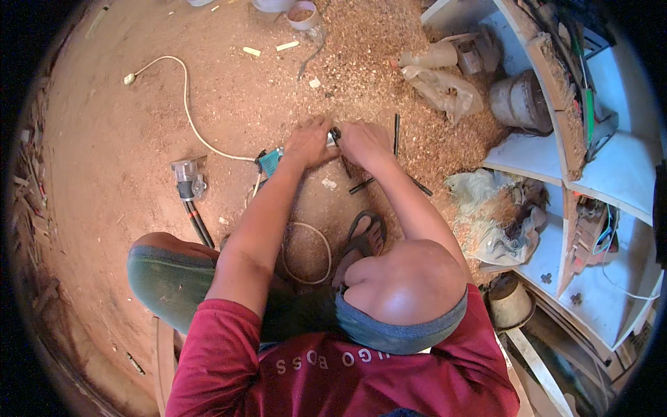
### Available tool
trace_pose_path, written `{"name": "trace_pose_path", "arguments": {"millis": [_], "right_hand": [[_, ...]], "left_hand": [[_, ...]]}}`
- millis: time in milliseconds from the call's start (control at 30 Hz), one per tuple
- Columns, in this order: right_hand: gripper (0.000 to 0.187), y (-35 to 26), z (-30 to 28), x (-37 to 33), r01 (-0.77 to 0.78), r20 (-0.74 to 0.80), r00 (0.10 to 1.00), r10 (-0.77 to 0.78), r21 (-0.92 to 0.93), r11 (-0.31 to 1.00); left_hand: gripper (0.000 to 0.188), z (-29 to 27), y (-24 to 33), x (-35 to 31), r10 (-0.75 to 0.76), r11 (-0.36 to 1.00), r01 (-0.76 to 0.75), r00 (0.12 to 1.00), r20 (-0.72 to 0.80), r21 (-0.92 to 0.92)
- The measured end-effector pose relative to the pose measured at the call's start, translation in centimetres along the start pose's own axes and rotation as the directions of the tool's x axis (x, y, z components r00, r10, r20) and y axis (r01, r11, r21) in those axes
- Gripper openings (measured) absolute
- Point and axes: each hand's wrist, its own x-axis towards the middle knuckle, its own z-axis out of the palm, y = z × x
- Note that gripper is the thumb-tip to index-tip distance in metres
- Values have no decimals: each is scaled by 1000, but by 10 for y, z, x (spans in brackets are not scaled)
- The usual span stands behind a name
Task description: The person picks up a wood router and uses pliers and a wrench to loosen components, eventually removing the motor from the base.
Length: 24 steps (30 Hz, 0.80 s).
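Note:
On the dusty floor ahead of me lies a teal corded power tool with a silver front end. My left hand is wrapped over that front end. Close beside it, my right hand is closed at the tool's tip, where a small black part shows between the hands. What the right fingers grip is mostly hidden. Thin dark rods lie around the right hand, one upright in view and another slanting. A white cable runs from the tool to a plug.
Wood shavings cover the floor ahead and right. A clear plastic attachment lies left of the tool. To the right stands a white shelf unit with a metal bucket, bottles and sacks. A cup sits at the far side.

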Motion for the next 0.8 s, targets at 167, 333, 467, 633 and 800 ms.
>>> {"name": "trace_pose_path", "arguments": {"millis": [167, 333, 467, 633, 800], "right_hand": [[21, -17, 53, -13, -76, -15, 997, 76, -6, 997], [14, 14, 134, -63, -258, -185, 943, 276, 118, 959], [16, 16, 147, -91, -309, -187, 912, 365, 272, 912], [22, 17, 130, -108, -377, -76, 841, 536, 629, 680], [29, 12, 145, -85, -280, -59, 858, 511, 779, 560]], "left_hand": [[82, 5, -9, -5, -75, 997, 75, 996, 40, -12], [76, -8, 11, 1, -1, 999, 0, 1000, -9, -48], [64, 0, 1, -2, 14, 1000, -15, 995, -98, -14], [59, -12, 21, 3, -118, 991, 116, 993, 28, 73], [47, 2, 20, 22, -215, 968, 214, 977, -5, 132]]}}
